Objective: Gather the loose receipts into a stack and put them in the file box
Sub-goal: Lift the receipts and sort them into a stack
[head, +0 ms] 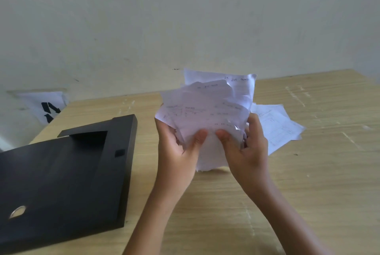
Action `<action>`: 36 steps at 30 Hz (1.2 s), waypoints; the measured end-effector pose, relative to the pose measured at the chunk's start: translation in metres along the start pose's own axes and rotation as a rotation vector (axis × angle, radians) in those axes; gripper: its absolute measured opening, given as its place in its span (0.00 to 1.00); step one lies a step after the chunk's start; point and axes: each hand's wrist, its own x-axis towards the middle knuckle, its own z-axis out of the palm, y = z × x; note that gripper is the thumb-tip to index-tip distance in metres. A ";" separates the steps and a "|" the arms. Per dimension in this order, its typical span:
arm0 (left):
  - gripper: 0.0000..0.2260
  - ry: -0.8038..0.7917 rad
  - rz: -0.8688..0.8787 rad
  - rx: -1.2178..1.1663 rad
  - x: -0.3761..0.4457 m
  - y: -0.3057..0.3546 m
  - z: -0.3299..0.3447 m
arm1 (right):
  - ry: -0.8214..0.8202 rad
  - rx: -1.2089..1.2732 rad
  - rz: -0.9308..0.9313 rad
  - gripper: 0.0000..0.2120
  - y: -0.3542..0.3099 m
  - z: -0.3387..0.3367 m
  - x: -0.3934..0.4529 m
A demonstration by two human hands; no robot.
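Both hands, left hand (181, 147) and right hand (246, 149), pinch a ragged stack of receipts (205, 108) upright, fingers closed on it, right of the black file box (61, 172); more receipts (277, 127) lie on the tabletop (308, 182) beyond.

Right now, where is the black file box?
In the head view, the black file box lies flat on the wooden table, left of both hands, apart from the held receipts.
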 end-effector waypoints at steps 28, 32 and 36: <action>0.29 -0.039 -0.123 0.067 -0.007 -0.011 0.003 | -0.436 -0.005 0.347 0.17 0.021 -0.025 0.010; 0.24 -0.112 -0.058 0.221 -0.004 -0.008 -0.002 | -0.370 -0.002 0.284 0.21 0.020 -0.022 0.009; 0.28 -0.246 0.021 0.340 -0.002 -0.002 -0.005 | -0.355 0.017 0.241 0.19 0.017 -0.020 0.009</action>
